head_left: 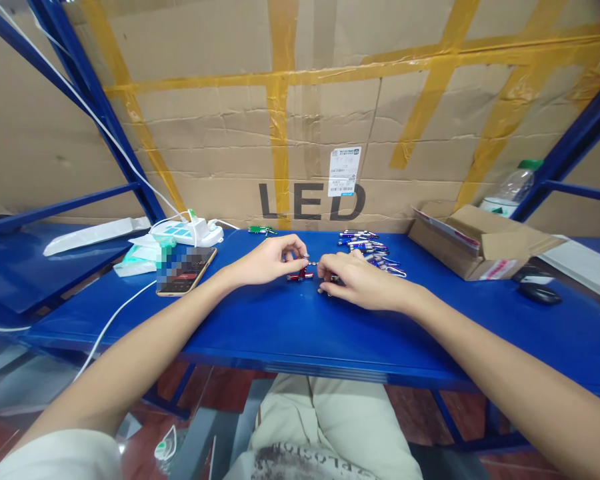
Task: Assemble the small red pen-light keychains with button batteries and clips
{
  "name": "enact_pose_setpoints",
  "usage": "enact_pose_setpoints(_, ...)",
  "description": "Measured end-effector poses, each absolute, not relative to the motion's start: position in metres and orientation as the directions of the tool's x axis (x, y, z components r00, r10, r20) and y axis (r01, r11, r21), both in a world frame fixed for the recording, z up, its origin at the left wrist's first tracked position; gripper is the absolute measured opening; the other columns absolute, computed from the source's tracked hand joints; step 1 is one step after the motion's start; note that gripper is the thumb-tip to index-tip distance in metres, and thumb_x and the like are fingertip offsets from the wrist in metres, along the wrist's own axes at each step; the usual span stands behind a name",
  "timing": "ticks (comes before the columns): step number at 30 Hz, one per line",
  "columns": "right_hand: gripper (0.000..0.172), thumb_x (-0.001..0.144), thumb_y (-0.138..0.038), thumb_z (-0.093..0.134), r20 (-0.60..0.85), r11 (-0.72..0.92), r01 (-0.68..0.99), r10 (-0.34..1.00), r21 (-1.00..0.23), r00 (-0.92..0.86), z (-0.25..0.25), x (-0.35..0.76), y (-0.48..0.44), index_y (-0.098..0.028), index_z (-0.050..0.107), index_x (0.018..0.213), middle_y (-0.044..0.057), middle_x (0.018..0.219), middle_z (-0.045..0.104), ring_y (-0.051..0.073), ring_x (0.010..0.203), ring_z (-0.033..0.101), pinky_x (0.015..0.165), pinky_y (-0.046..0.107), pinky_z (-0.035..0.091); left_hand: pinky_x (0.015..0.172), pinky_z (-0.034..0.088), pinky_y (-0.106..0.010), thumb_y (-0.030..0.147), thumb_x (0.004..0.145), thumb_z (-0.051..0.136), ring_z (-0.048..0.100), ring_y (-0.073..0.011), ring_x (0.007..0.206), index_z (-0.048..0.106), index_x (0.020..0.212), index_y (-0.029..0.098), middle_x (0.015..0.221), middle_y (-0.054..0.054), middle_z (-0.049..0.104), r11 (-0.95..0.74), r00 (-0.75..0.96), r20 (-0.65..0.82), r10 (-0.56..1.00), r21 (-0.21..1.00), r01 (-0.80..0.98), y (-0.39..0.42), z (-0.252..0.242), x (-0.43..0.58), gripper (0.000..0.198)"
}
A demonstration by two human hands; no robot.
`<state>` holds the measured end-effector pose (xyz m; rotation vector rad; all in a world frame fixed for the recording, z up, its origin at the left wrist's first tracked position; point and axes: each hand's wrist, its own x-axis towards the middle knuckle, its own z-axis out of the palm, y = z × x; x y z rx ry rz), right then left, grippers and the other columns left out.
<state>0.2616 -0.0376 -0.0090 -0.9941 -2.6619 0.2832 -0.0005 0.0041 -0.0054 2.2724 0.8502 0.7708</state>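
My left hand (274, 259) is closed in a pinch, thumb against fingertips, around a tiny metallic piece. Just under those fingertips lies a short red metal cylinder (299, 276), like a keychain flashlight. Facing it, my right hand (356, 280) curls downward with thumb and fingers near the tabletop. Small metal bits (322, 290) show at its fingertips, but what it grips is mostly hidden. Behind the right hand lies a loose pile of blue metal keychain pieces (361, 247) with silver clips. A similar green one (261, 230) rests at the back, beyond my left hand.
The blue table (280, 333) backs onto a taped cardboard panel (220, 153). At left are a phone (193, 270), a power strip (180, 232) with white cables and plastic packets (140, 257). An open carton (480, 243), a mouse (539, 293) and a bottle (513, 187) stand right.
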Motion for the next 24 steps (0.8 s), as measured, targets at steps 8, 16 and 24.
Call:
enact_pose_setpoints(8,0.012,0.097,-0.017,0.063,0.147,0.735,0.585,0.657,-0.342,-0.74,-0.0127,0.257,-0.0387,-0.023,0.057,0.105,0.006,0.108,0.075,0.028,0.107,0.063,0.097,0.042,0.034,0.067,0.048,-0.026,0.043,0.095,0.076,0.065,-0.0143,0.074,0.065,0.105,0.017,0.09,-0.004,0.073,-0.574,0.635,0.277,0.721,0.753,0.324,0.0075,-0.0064,-0.0013,0.03)
enact_pose_setpoints(16,0.012,0.097,-0.015,0.062,0.162,0.733,0.578,0.659,-0.36,-0.735,-0.0171,0.2557,-0.0363,-0.023,0.055,0.102,0.005,0.104,0.075,0.026,0.101,0.065,0.093,0.039,0.035,0.064,0.049,-0.026,0.043,0.092,0.08,0.065,-0.0134,0.069,0.066,0.102,0.017,0.084,-0.003,0.073,-0.53,0.663,0.219,0.715,0.789,0.31,0.0036,-0.0011,-0.0026,0.031)
enact_pose_setpoints(24,0.015,0.093,-0.015,0.062,0.206,0.722,0.597,0.681,-0.349,-0.703,-0.0142,0.2585,-0.0352,-0.024,0.052,0.1,0.002,0.096,0.072,0.025,0.096,0.062,0.093,0.038,0.037,0.062,0.048,-0.024,0.045,0.094,0.079,0.063,-0.0122,0.066,0.065,0.102,0.017,0.088,-0.004,0.076,-0.518,0.685,0.18,0.705,0.791,0.325,-0.0002,-0.0027,-0.0004,0.033)
